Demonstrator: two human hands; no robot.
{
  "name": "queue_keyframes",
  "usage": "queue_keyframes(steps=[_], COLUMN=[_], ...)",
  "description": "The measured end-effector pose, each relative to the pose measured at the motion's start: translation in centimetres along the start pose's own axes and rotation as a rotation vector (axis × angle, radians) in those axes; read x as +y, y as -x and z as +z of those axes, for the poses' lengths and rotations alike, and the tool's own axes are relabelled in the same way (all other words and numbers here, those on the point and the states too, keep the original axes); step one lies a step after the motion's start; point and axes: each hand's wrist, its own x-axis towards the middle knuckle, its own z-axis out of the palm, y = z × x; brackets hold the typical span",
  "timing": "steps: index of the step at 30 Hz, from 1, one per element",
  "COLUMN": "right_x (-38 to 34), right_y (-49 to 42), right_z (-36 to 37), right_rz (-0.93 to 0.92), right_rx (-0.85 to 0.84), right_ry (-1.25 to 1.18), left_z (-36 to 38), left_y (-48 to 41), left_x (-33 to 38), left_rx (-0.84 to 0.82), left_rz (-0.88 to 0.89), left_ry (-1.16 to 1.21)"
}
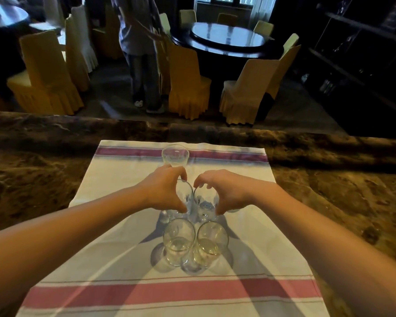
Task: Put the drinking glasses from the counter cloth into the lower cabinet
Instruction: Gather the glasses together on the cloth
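Observation:
Several clear drinking glasses stand upright on a white cloth with pink stripes (114,227) that lies on the counter. My left hand (164,191) wraps around the middle-left glass (185,197), thumb and fingers touching its sides. Around the middle-right glass (205,203) curls my right hand (225,191). Both gripped glasses rest on the cloth, side by side. Closer to me stand a near-left glass (178,242) and a near-right glass (212,241). One far glass (175,155) stands alone on the far pink stripe. The lower cabinet is not in view.
The brown marble counter (44,179) stretches left and right beyond the cloth. Past its far edge lies a dining room with yellow-covered chairs (188,83), a round dark table (226,40) and a standing person (142,53). Dark shelving (364,53) fills the right.

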Motion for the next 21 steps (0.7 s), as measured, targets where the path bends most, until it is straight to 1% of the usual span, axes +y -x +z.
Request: queue_keyframes(steps=[9,17,21], right_x=[-0.3,0.2,0.1], right_y=[0.7,0.8,1.3], right_z=[1.2,2.0,1.4], right_rz=[0.006,0.017,0.04], right_rx=[0.016,0.052,0.048], right_ry=[-0.026,-0.039,-0.058], left_z=[0.8,1.0,0.3], left_y=[0.7,0.8,0.5], left_x=[0.4,0.4,1.0], left_rx=[-0.051,-0.063,-0.132], left_rz=[-0.008,0.008,0.011], left_ry=[-0.03,-0.053,-0.077])
